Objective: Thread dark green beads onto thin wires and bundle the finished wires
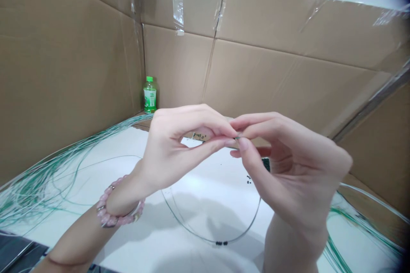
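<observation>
My left hand (188, 145), with a pink bead bracelet at its wrist, pinches between thumb and forefinger. My right hand (285, 158) is closed in a pinch too, its fingertips meeting those of the left. A short bit of thin green wire shows between the two thumbs; the fingers cover the rest. Below the hands hangs a curved loop of thin wire (188, 230), its upper parts passing out of sight behind them. Several small black beads (221, 243) sit together at the bottom of this loop.
Long bundles of green and white wire (35, 183) lie at the left, with more green wires (361, 226) at the right. Small black pieces (249, 180) rest on the white tabletop (205, 179). A green bottle (149, 96) stands at the back, before cardboard walls (272, 68).
</observation>
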{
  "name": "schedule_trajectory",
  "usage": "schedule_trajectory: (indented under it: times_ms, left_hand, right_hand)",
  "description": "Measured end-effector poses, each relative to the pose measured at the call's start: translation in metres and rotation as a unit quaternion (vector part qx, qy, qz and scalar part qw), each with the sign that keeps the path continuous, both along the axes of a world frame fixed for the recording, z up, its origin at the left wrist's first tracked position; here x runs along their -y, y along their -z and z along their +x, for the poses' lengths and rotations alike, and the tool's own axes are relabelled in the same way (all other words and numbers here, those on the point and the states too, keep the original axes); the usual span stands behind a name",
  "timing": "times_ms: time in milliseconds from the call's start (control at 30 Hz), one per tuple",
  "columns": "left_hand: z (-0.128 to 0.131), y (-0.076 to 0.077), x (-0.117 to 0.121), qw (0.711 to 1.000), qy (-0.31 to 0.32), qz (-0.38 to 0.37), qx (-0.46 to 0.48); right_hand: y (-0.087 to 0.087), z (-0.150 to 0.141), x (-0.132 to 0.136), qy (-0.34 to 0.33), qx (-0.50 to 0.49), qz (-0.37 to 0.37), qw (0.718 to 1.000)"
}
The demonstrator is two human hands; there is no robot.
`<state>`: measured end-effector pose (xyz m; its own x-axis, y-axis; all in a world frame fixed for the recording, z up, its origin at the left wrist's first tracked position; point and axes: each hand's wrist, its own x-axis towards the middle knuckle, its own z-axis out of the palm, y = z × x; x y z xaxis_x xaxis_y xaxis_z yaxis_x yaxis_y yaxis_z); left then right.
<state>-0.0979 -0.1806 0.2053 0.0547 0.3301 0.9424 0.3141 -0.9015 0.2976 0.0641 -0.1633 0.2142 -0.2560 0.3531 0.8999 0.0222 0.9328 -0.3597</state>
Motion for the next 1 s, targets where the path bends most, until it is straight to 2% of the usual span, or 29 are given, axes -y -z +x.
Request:
schedule_trajectory:
  times_ms: [133, 467, 800, 867, 1000]
  left_hand:
    - [0.0016, 0.003, -0.0026, 1.0, 0.007, -0.002, 0.031]
    - [0.0008, 0.0024, -0.0024, 0.999, -0.015, 0.043, -0.004]
    - [-0.0016, -0.0008, 0.0007, 0.987, -0.108, 0.096, -0.072]
    - [-0.0019, -0.0011, 0.0009, 0.989, -0.099, 0.087, -0.066]
    - [-0.0007, -0.0003, -0.0009, 0.999, -0.03, 0.032, -0.016]
  right_hand:
    - [0.0005, -0.0016, -0.0013, -0.007, -0.006, -0.012, 1.0]
    - [0.0, -0.0021, 0.001, -0.013, -0.012, -0.015, 1.0]
    - [-0.0009, 0.001, -0.0005, 0.01, 0.027, 0.006, 1.0]
    - [-0.0027, 0.0028, -0.0002, 0.007, 0.039, 0.002, 0.999]
    - [-0.0057, 0.0044, -0.0009, -0.013, 0.042, -0.028, 0.999]
